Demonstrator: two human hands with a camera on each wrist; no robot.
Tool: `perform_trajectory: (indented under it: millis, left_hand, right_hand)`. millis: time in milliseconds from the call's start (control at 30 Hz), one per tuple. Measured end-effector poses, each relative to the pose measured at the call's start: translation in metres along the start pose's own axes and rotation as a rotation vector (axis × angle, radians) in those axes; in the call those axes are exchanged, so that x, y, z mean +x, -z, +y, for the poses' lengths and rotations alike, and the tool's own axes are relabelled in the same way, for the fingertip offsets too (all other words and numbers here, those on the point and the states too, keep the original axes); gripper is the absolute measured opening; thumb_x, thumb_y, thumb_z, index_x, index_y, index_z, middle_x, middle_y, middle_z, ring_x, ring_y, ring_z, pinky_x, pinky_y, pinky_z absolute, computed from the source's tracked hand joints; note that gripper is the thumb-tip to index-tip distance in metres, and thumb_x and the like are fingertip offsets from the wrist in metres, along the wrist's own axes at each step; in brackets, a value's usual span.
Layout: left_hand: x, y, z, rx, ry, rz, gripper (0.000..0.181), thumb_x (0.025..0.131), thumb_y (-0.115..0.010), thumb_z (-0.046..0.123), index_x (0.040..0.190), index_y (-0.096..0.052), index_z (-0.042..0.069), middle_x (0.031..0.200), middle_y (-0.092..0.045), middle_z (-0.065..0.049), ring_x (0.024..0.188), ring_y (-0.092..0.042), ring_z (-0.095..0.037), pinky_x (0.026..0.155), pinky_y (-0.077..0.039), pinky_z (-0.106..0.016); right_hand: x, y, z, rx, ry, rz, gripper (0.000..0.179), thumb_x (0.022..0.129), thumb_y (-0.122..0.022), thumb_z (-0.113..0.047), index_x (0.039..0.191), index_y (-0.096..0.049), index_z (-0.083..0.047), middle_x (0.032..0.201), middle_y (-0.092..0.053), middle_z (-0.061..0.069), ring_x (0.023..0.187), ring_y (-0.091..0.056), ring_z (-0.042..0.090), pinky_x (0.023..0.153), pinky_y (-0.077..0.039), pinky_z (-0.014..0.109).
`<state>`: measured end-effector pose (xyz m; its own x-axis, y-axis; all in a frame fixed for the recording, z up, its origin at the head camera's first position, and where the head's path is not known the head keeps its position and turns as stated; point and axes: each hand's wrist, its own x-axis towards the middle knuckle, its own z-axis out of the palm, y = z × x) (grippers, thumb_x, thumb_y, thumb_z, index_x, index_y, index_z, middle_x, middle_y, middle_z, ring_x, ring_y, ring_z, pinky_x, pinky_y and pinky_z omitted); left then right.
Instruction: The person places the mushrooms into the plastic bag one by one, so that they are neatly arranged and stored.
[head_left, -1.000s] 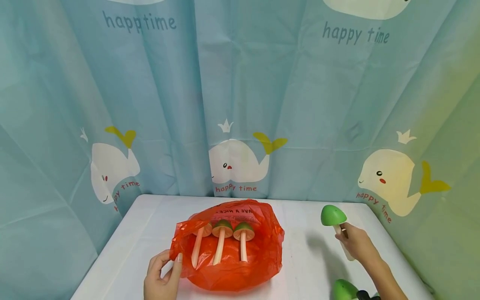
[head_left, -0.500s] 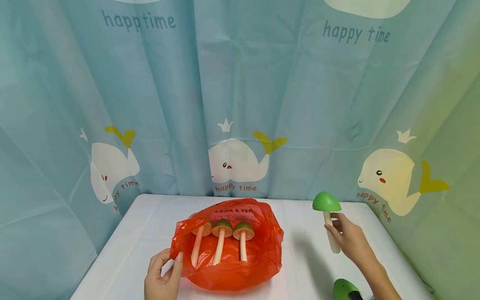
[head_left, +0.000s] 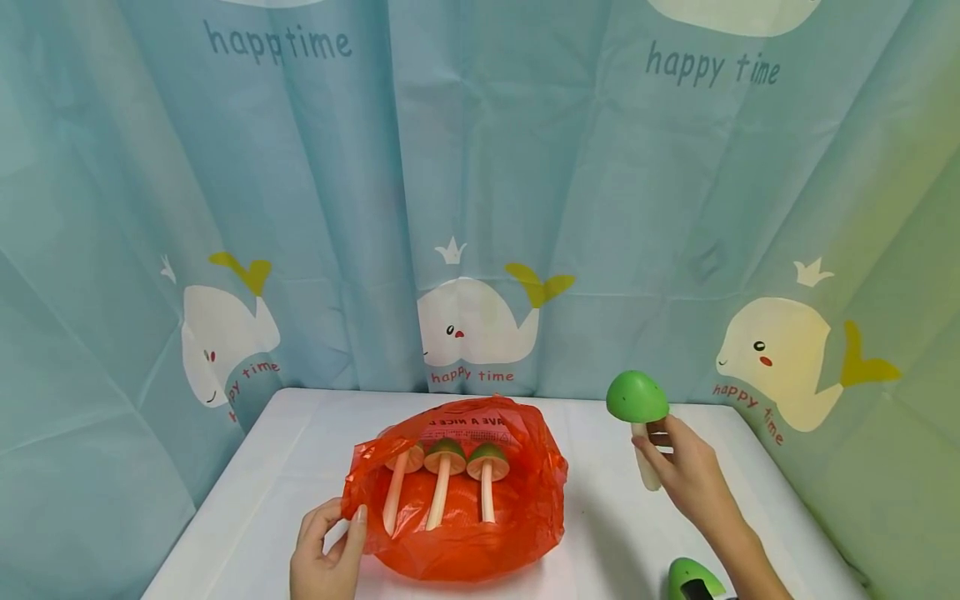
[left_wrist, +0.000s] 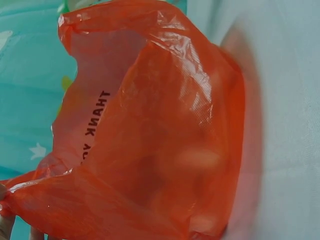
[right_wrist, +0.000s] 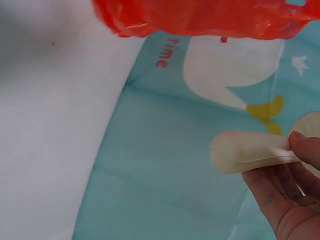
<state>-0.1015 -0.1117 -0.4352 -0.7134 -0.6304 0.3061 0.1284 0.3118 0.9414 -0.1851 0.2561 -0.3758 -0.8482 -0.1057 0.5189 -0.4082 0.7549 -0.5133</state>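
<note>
A red plastic bag (head_left: 450,558) lies on the table with its mouth toward me, and three green-capped toy mushrooms (head_left: 444,462) with pale stems rest inside. My left hand (head_left: 330,546) pinches the bag's left rim between thumb and fingers; in the left wrist view the bag (left_wrist: 165,115) bulges beside the fingertips. To the right of the bag, my right hand (head_left: 693,467) holds another toy mushroom (head_left: 637,397) upright by its stem, raised above the table. In the right wrist view, thumb and fingers grip that pale stem (right_wrist: 250,151).
One more green mushroom cap (head_left: 690,575) shows at the bottom right, with a dark object in front of it. The white table (head_left: 247,492) is bordered behind and at the sides by a blue curtain (head_left: 487,167) printed with whales.
My right hand has carried its mushroom left and upward, nearer the bag, and the mushroom stands more upright midway. My left hand and the bag have barely moved.
</note>
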Motion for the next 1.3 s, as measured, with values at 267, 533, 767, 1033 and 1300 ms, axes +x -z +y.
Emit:
perform_trajectory:
  millis: [267,533,767,1033,1300]
  left_hand:
    - [0.000,0.001,0.000,0.008,-0.004,-0.003,0.012,0.078,-0.063,0.003,0.086,-0.059,-0.004,0.093,-0.051,-0.004,0.083,-0.047,-0.007,0.063,-0.050,-0.038]
    - [0.000,0.000,0.001,-0.007,-0.003,-0.003,0.011,0.078,-0.063,0.003,0.085,-0.059,-0.004,0.093,-0.051,-0.004,0.084,-0.048,-0.007,0.061,-0.051,-0.036]
    - [0.000,0.000,0.000,-0.018,-0.003,-0.005,0.012,0.078,-0.063,0.004,0.086,-0.059,-0.004,0.093,-0.051,-0.003,0.084,-0.048,-0.006,0.061,-0.051,-0.035]
    - [0.000,-0.001,-0.002,-0.027,-0.020,0.012,0.009,0.076,-0.064,0.001,0.083,-0.060,-0.003,0.090,-0.052,-0.001,0.082,-0.049,-0.006,0.058,-0.048,-0.018]
    - [0.000,-0.001,-0.001,-0.018,-0.008,0.009,0.010,0.077,-0.064,0.003,0.084,-0.060,-0.003,0.091,-0.052,-0.002,0.082,-0.049,-0.007,0.060,-0.051,-0.029]
  right_hand:
    - [0.004,-0.002,-0.020,0.068,0.036,0.026,0.016,0.080,-0.064,-0.015,0.093,-0.055,-0.017,0.086,-0.058,-0.010,0.081,-0.061,0.012,0.068,-0.050,0.026]
    - [0.006,-0.005,-0.038,0.109,0.069,0.038,0.019,0.078,-0.066,-0.014,0.094,-0.055,-0.016,0.086,-0.059,-0.011,0.083,-0.060,0.011,0.068,-0.050,0.025]
    - [0.008,-0.009,-0.053,0.185,0.133,0.031,0.017,0.080,-0.063,-0.016,0.094,-0.053,-0.018,0.086,-0.058,-0.010,0.082,-0.059,0.006,0.068,-0.049,0.021]
    - [0.012,-0.017,-0.074,0.269,0.185,0.010,0.020,0.080,-0.063,-0.014,0.097,-0.053,-0.019,0.089,-0.055,-0.009,0.083,-0.056,0.005,0.069,-0.049,0.020]
    - [0.012,-0.025,-0.097,0.300,0.205,-0.014,0.030,0.079,-0.064,-0.011,0.105,-0.052,-0.018,0.094,-0.055,-0.008,0.087,-0.056,0.008,0.070,-0.049,0.021]
